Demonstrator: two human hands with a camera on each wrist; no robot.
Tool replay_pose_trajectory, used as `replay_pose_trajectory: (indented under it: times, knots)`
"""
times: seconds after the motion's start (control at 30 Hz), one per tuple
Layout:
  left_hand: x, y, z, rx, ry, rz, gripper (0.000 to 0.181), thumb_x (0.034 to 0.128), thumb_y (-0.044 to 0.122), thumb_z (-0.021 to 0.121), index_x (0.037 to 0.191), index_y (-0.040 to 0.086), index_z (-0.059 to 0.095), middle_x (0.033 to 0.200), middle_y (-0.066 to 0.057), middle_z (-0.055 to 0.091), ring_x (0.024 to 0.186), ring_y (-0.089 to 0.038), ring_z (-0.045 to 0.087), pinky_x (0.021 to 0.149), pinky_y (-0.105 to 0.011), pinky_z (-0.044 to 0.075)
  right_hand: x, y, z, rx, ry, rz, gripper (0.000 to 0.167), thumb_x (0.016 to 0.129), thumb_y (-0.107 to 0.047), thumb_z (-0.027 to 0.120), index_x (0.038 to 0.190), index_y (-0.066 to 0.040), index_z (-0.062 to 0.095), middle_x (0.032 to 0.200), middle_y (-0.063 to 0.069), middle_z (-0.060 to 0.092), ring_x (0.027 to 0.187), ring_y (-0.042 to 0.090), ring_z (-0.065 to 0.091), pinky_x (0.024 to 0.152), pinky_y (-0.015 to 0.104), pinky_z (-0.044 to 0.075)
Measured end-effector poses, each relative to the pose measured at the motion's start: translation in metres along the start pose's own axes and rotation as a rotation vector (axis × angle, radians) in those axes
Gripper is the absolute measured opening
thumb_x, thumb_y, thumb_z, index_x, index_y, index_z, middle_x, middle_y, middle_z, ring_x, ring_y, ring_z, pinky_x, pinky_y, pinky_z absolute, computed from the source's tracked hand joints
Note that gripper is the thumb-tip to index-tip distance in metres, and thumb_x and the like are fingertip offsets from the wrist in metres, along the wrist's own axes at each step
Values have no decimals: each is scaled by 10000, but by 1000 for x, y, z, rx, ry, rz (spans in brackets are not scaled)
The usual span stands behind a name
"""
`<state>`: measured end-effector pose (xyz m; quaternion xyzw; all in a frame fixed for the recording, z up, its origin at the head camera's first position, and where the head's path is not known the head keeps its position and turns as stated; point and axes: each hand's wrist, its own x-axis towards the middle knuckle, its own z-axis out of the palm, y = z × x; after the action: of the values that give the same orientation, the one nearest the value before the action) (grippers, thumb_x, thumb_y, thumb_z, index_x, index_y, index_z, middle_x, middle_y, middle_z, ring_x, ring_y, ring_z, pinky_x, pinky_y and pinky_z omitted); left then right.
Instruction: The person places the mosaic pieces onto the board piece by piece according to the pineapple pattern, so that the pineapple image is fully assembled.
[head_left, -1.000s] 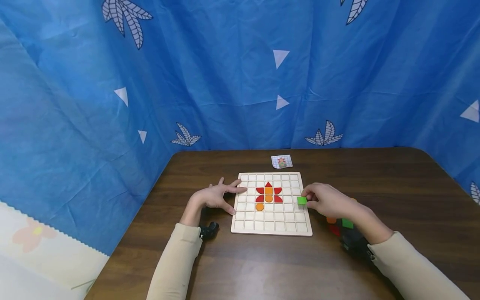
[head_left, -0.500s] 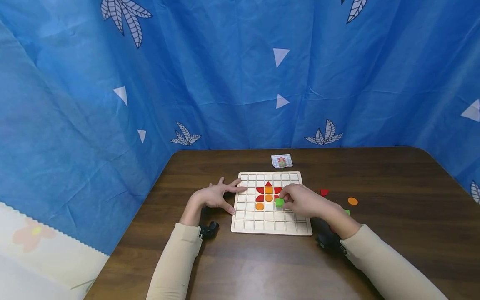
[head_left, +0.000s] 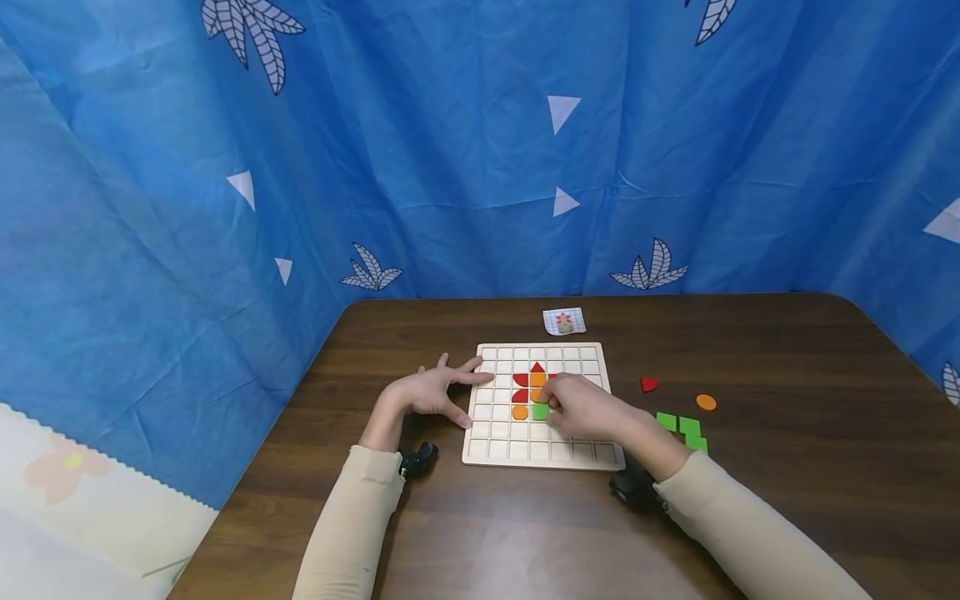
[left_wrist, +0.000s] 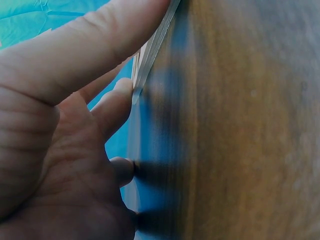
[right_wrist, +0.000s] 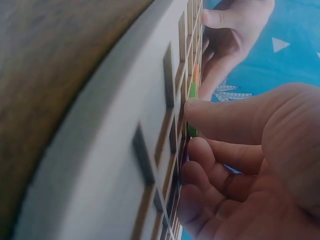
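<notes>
Blue curtain [head_left: 450,167] printed with white triangles and leaves hangs behind a dark wooden tabletop [head_left: 510,533]; I am watching a person work there with both hands.

Head view: the left hand [head_left: 431,390] is spread wide, thumb and fingertips at the left edge of a pale grid board [head_left: 498,450]. Over the board, the right hand [head_left: 592,407] pinches a small green square [head_left: 540,412] at its fingertips; whether it is fully seated in its cell, I cannot tell. Left of those fingertips is an orange circle [head_left: 520,412]. Right of that hand lie loose green squares [head_left: 689,427], an orange disc [head_left: 706,402] and a red piece [head_left: 648,384]. Beyond both hands is a picture card [head_left: 564,322].

Left wrist view: the thumb stretches across to the board's edge, the other fingers apart; the square is out of sight.

Right wrist view: the thumb tip touches the green square, with the other fingers curled behind. I judge the square light, stiff, thin and perhaps slick, best taken by opposite edges.
</notes>
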<state>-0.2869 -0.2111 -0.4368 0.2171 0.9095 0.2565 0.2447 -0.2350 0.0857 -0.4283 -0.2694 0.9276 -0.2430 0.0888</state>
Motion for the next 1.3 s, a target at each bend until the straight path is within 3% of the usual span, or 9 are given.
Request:
replay_pose_trajectory:
  times: [0.4, 0.83, 1.03, 1.3]
  knots:
    - [-3, 0, -1, -5, 3, -1, 837, 775, 352, 891, 1517, 392, 505, 1742, 70, 150, 1582, -436, -179, 1171, -773, -117, 0, -2, 0, 10, 33, -20, 196, 871, -38, 766, 1064, -23, 732, 824, 3, 581, 792, 166, 503, 718, 305, 426]
    - [-1, -1, -1, -7, 2, 2, 835, 779, 342, 890, 1518, 388, 505, 1743, 61, 151, 1581, -438, -183, 1167, -774, -124, -3, 1, 1, 42, 57, 12, 140, 887, -84, 786, 1021, -66, 751, 830, -25, 622, 787, 151, 529, 728, 297, 454]
    - [-1, 0, -1, -9, 3, 6, 842, 779, 324, 892, 1523, 381, 500, 1743, 61, 149, 1580, -436, -188, 1169, -772, -126, -13, 11, -10, 54, 58, 79, 164, 892, -126, 799, 1044, -90, 749, 860, -15, 628, 820, 167, 537, 723, 292, 477]
    - [0, 0, 0, -2, 7, -2, 844, 773, 325, 893, 1517, 402, 502, 1741, 82, 155, 1591, -418, -164, 1180, -769, -101, -35, 41, -24, 61, 103, 71, 219, 899, -119, 794, 1107, -76, 740, 908, -2, 642, 834, 161, 552, 700, 265, 493]
